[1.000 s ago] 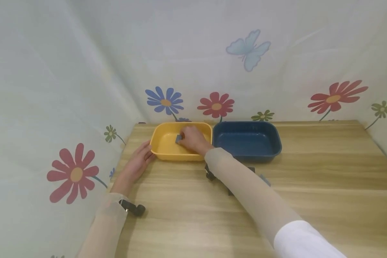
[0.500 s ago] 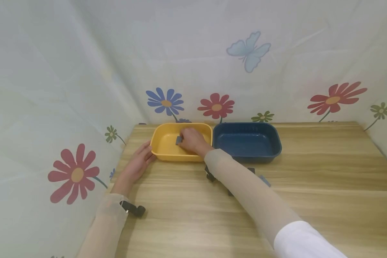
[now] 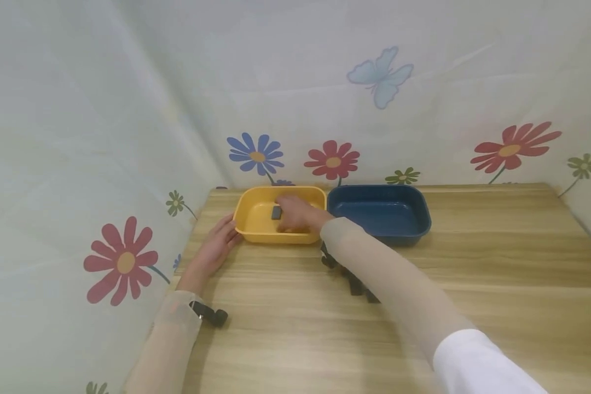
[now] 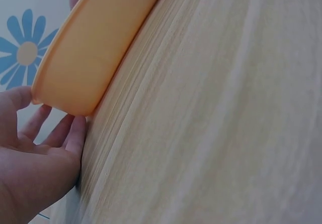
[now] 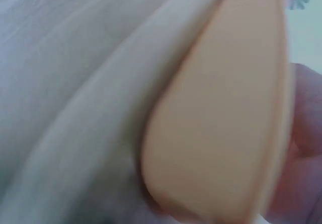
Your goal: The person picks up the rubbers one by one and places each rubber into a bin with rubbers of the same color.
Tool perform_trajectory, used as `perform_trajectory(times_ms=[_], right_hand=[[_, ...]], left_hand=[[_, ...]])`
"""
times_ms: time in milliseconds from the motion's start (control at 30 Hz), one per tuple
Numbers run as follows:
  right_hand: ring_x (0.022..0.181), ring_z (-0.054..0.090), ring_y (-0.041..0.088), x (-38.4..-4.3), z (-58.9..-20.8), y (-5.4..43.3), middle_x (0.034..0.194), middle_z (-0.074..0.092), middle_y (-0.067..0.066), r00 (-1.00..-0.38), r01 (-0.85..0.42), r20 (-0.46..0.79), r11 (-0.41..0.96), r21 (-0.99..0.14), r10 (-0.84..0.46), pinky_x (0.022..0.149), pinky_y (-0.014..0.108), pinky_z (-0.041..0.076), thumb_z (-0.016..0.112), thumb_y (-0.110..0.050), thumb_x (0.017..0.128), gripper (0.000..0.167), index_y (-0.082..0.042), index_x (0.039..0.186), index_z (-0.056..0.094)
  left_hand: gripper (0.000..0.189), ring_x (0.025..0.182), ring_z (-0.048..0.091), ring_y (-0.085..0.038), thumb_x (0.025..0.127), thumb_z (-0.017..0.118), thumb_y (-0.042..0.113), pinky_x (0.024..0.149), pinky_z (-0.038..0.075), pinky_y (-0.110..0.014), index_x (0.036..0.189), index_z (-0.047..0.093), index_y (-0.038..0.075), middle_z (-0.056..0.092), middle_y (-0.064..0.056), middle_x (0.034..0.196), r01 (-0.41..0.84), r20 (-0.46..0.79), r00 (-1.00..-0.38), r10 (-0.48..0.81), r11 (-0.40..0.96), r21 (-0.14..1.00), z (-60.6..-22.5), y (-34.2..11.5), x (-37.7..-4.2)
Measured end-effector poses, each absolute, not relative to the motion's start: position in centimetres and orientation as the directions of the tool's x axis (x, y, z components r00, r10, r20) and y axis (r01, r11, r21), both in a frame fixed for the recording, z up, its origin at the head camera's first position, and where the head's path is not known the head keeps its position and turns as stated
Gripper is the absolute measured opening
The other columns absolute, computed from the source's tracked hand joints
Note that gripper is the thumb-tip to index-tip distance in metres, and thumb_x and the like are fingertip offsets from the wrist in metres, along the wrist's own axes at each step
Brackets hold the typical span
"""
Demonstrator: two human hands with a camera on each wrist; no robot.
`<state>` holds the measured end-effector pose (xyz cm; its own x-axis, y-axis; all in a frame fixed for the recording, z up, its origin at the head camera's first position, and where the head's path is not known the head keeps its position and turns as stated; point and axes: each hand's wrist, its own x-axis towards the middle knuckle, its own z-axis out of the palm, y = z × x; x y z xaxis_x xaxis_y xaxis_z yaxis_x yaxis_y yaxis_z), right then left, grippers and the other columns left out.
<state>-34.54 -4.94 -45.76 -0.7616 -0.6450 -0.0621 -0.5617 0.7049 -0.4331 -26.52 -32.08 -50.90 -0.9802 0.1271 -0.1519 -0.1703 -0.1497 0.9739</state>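
A small dark grey block [image 3: 276, 212] lies in the yellow bin [image 3: 279, 238], which stands at the back left of the table. My right hand [image 3: 297, 212] reaches over the bin's front right into it, its fingers spread apart beside the block. In the right wrist view the bin's wall [image 5: 216, 108] covers most of that hand. My left hand [image 3: 218, 247] touches the bin's left end. In the left wrist view the left thumb is at the rim and the other fingertips rest along the outer wall [image 4: 95, 48].
A dark blue bin [image 3: 379, 238] stands against the yellow bin's right side. Several black pieces [image 3: 356, 284] lie on the wooden table [image 3: 285, 328], partly hidden under my right forearm. A flower-printed cloth [image 3: 423, 82] hangs behind and at the left.
My right fingers have let go of the grey block and spread, with the hand shifting slightly right. The right forearm now hides a blue-grey piece seen earlier. My left hand stays at the yellow bin.
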Motion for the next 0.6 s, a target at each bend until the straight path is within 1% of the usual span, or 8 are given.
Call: perform_trajectory(times_ms=[67, 133, 200, 267, 400, 500, 600], right_hand=[[0.143, 0.048, 0.034, -34.4, -44.7, -4.4, 0.154, 0.053, 0.019, -0.738, -0.561, -0.08, 0.675, -0.479, -0.67, 0.124, 0.041, 0.036, 0.083, -0.027, 0.092, 0.078, 0.001, 0.154, 0.046], [0.145, 0.048, 0.033, -34.2, -43.6, -3.5, 0.155, 0.053, 0.018, -0.726, -0.567, -0.069, 0.651, -0.504, -0.685, 0.124, 0.041, 0.036, 0.082, -0.028, 0.094, 0.075, 0.001, 0.154, 0.047], [0.142, 0.051, 0.032, -33.9, -42.5, -2.5, 0.151, 0.057, 0.017, -0.718, -0.586, -0.035, 0.632, -0.508, -0.695, 0.122, 0.041, 0.039, 0.08, -0.029, 0.096, 0.069, 0.0, 0.152, 0.052], [0.138, 0.055, 0.03, -33.6, -41.6, -1.2, 0.146, 0.061, 0.015, -0.708, -0.62, 0.001, 0.62, -0.482, -0.707, 0.12, 0.04, 0.042, 0.08, -0.03, 0.096, 0.064, -0.001, 0.148, 0.057], [0.129, 0.06, 0.027, -32.0, -40.4, 1.8, 0.137, 0.066, 0.01, -0.703, -0.64, 0.028, 0.615, -0.46, -0.71, 0.113, 0.041, 0.048, 0.08, -0.033, 0.096, 0.058, -0.004, 0.142, 0.062], [0.124, 0.062, 0.027, -30.5, -40.0, 4.3, 0.133, 0.068, 0.01, -0.693, -0.645, 0.048, 0.588, -0.488, -0.72, 0.109, 0.043, 0.052, 0.081, -0.03, 0.096, 0.052, -0.004, 0.138, 0.065], [0.117, 0.066, 0.026, -28.8, -40.2, 7.0, 0.126, 0.07, 0.009, -0.661, -0.685, 0.115, 0.533, -0.496, -0.742, 0.104, 0.042, 0.055, 0.083, -0.025, 0.095, 0.044, -0.004, 0.131, 0.068]], left_hand=[[0.056, 0.155, 0.035, -0.029, 0.117, 0.044, 0.023, 0.124, 0.035, -0.037, 0.167, 0.026, 0.007, 0.031, -0.013, 0.17, -0.171, -0.153, -0.98, 0.125, -0.14, 0.975, -50.9, -32.2, -26.5], [0.057, 0.155, 0.034, -0.028, 0.117, 0.043, 0.024, 0.125, 0.034, -0.037, 0.168, 0.025, 0.007, 0.03, -0.013, 0.171, -0.17, -0.153, -0.979, 0.132, -0.13, 0.977, -50.9, -32.3, -26.5], [0.057, 0.155, 0.034, -0.028, 0.117, 0.043, 0.024, 0.125, 0.034, -0.038, 0.168, 0.025, 0.007, 0.03, -0.012, 0.171, -0.171, -0.152, -0.979, 0.139, -0.131, 0.977, -50.9, -32.4, -26.4], [0.056, 0.156, 0.034, -0.029, 0.117, 0.043, 0.023, 0.125, 0.034, -0.038, 0.168, 0.025, 0.007, 0.03, -0.013, 0.171, -0.169, -0.15, -0.979, 0.142, -0.135, 0.976, -51.0, -32.4, -26.4], [0.057, 0.156, 0.033, -0.029, 0.117, 0.042, 0.023, 0.125, 0.034, -0.038, 0.168, 0.024, 0.007, 0.029, -0.013, 0.172, -0.173, -0.153, -0.978, 0.14, -0.144, 0.974, -51.1, -32.5, -26.4], [0.056, 0.156, 0.034, -0.029, 0.117, 0.042, 0.023, 0.125, 0.034, -0.037, 0.168, 0.025, 0.006, 0.03, -0.013, 0.171, -0.171, -0.15, -0.978, 0.142, -0.15, 0.974, -51.1, -32.5, -26.4], [0.057, 0.155, 0.034, -0.029, 0.117, 0.043, 0.024, 0.125, 0.034, -0.038, 0.167, 0.025, 0.006, 0.03, -0.013, 0.171, -0.161, -0.139, -0.979, 0.149, -0.148, 0.976, -51.1, -32.4, -26.4]])
